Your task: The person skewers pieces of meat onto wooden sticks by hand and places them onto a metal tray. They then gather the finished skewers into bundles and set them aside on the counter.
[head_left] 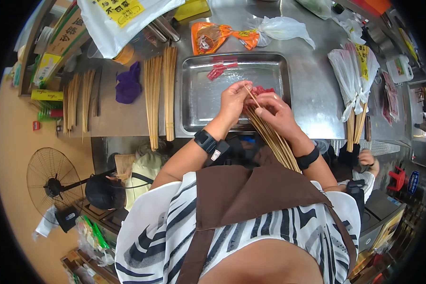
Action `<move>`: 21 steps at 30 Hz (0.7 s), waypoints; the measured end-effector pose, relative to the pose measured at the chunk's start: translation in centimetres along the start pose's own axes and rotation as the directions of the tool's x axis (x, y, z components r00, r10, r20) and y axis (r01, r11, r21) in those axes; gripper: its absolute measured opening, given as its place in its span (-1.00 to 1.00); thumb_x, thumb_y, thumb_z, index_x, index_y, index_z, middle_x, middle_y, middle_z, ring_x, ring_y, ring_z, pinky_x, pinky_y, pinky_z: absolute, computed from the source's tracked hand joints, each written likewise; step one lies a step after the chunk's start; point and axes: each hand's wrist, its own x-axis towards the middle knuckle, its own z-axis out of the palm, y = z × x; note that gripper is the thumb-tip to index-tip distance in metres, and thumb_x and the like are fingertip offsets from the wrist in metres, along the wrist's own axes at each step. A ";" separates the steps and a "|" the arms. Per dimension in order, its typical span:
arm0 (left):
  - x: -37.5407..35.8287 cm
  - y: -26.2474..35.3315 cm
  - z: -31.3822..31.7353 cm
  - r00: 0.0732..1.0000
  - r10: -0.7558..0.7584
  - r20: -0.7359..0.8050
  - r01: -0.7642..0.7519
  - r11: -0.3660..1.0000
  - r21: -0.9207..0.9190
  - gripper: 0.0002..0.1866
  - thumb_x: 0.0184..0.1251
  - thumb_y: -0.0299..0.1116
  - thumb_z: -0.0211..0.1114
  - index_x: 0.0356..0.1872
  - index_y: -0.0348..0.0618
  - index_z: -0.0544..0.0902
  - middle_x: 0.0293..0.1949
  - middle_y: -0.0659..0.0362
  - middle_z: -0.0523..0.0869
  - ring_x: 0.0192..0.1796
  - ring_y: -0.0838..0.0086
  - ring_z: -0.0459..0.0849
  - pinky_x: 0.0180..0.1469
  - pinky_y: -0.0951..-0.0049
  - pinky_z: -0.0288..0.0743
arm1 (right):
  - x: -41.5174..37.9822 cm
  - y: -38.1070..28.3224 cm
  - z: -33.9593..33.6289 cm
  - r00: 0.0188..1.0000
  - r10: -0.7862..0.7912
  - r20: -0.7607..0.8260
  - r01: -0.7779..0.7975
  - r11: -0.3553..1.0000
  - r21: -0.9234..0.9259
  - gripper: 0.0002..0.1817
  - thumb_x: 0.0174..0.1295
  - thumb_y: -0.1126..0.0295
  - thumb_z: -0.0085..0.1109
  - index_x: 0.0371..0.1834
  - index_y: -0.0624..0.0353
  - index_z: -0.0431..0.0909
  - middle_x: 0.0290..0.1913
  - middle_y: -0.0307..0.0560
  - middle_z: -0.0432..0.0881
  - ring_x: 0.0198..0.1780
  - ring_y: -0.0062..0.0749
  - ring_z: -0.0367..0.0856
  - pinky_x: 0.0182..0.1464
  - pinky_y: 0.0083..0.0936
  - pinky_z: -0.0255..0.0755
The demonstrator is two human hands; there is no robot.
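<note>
Over the front of a metal tray point(186, 94), my left hand point(233, 102) is closed in a pinch at the upper end of a bamboo skewer point(252, 96). What sits between its fingertips is hidden. The skewer's lower part is gripped by my right hand point(278, 118), its thumb and fingers closed. Beneath that hand a bundle of bamboo skewers point(272, 139) slants down toward my apron, with red pieces point(264, 90) at its top end, partly covered by my fingers. Farther back in the tray lie several loose red strips point(217, 71).
Bamboo skewer bundles point(153, 94) lie left of the tray, near a purple cloth point(128, 83). Behind it is an orange bag point(208, 38). Plastic-wrapped skewers point(355, 80) rest at right. Two other people are across below: a capped person point(105, 191) and a person's hand point(366, 157).
</note>
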 end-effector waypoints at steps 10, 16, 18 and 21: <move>4.8 -0.9 -7.1 0.812 0.564 0.151 -0.231 0.073 0.970 -0.77 0.15 -0.44 0.16 -0.15 -0.21 0.57 -0.12 0.01 0.59 -0.11 0.24 0.58 -0.10 0.31 0.47 | -0.1 -0.2 -1.2 0.975 -0.216 -0.053 0.176 0.895 -0.409 -0.85 0.01 0.45 0.19 -0.34 0.22 0.58 -0.01 -0.06 0.41 0.07 -0.24 0.36 0.13 -0.41 0.22; 7.8 -0.6 -8.0 0.893 0.405 0.194 -0.089 -0.264 0.960 -0.69 0.12 -0.36 0.14 -0.08 -0.21 0.50 -0.01 -0.05 0.51 0.02 0.12 0.50 0.01 0.24 0.43 | -0.1 -2.1 -0.9 0.980 -0.172 0.100 0.191 0.953 -0.235 -0.88 0.11 0.42 0.12 -0.38 0.25 0.55 -0.33 -0.14 0.54 -0.21 -0.40 0.49 -0.11 -0.53 0.34; 8.2 -0.5 -7.8 0.930 0.351 0.104 0.008 -0.303 0.953 -0.75 0.11 -0.46 0.05 -0.16 -0.24 0.53 -0.12 -0.05 0.55 -0.09 0.13 0.57 -0.10 0.23 0.50 | -0.3 -2.7 -0.8 0.993 0.057 0.102 -0.038 0.983 -0.179 -0.85 0.16 0.39 0.10 -0.43 0.27 0.53 -0.46 -0.16 0.54 -0.34 -0.50 0.50 -0.25 -0.56 0.35; 8.5 -0.7 -7.9 0.937 0.320 0.140 -0.031 -0.325 0.945 -0.74 0.11 -0.47 0.10 -0.14 -0.26 0.52 -0.16 -0.05 0.57 -0.14 0.15 0.59 -0.14 0.28 0.52 | -0.3 -3.3 -1.3 0.973 0.151 0.172 -0.160 0.986 0.038 -0.83 0.24 0.39 0.00 -0.22 0.27 0.47 -0.44 -0.18 0.54 -0.50 -0.65 0.39 -0.45 -0.69 0.28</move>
